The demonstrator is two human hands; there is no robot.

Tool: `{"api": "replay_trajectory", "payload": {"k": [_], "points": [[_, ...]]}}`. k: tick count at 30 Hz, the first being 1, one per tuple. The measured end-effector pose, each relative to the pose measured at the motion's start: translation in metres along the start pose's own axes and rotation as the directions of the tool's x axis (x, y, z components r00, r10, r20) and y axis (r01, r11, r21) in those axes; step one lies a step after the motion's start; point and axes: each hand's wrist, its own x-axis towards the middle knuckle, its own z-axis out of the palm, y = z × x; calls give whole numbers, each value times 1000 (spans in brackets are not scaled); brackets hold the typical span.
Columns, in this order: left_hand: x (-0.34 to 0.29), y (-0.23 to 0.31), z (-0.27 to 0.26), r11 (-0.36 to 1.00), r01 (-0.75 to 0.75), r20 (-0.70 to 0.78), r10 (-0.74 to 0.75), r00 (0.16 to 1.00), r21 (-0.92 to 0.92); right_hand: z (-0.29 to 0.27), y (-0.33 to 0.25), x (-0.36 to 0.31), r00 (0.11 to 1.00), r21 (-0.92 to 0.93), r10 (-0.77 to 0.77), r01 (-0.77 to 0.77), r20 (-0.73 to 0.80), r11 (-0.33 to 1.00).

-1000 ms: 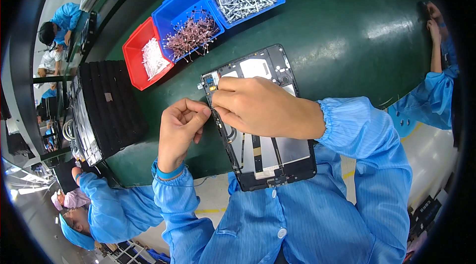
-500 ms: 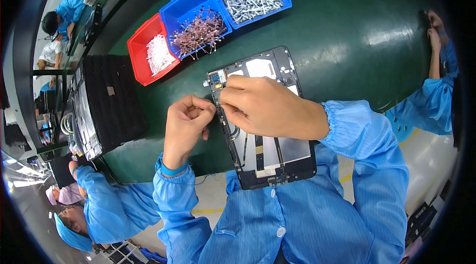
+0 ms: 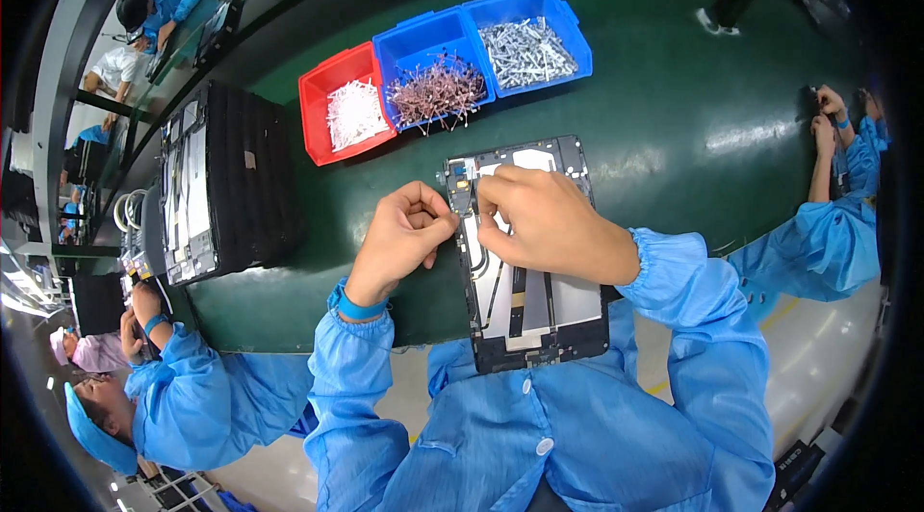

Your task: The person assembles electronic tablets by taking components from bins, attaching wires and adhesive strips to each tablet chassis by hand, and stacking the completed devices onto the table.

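Observation:
An opened tablet [image 3: 568,305], its dark frame and pale inner parts exposed, lies on the green table's near edge, reaching toward my body. Beside its upper left edge, my left hand [image 3: 409,231] is closed in a pinch, thumb against fingertips. My right hand [image 3: 553,223] arches over the upper part of the tablet, its thumb and fingers bent together close to the left fingertips. Anything between the fingers of either hand is too small or hidden to make out. Thin dark cables and a strip [image 3: 518,302] run down inside the tablet.
Beyond the tablet stand a red bin [image 3: 316,93] of white pieces, a blue bin [image 3: 399,45] of brownish wired parts and another blue bin [image 3: 525,4] of silvery pieces. A black padded stack [image 3: 255,214] stands left. Co-workers in blue sit at both sides.
The view has shifted, so bins and tablet appear farther right and lower. Both hands stay pinched at the tablet's upper left edge; the right fingers have altered their bend slightly.

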Motion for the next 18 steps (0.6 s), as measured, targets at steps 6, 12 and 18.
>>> {"api": "replay_trajectory", "payload": {"k": [6, 12, 18], "points": [[6, -6, -3, 997, -19, 24, 17, 1000, 79, -33, 20, 44, 987, 154, 149, -138, -57, 978], [1, -8, -15, 999, -53, 126, 54, 991, -10, -71, 82, 83, 960, -425, 129, -229, -250, 876], [-2, -7, -29, 986, -126, 28, 129, 991, -114, -54, 71, 98, 955, -656, 240, -296, -176, 694]]}}
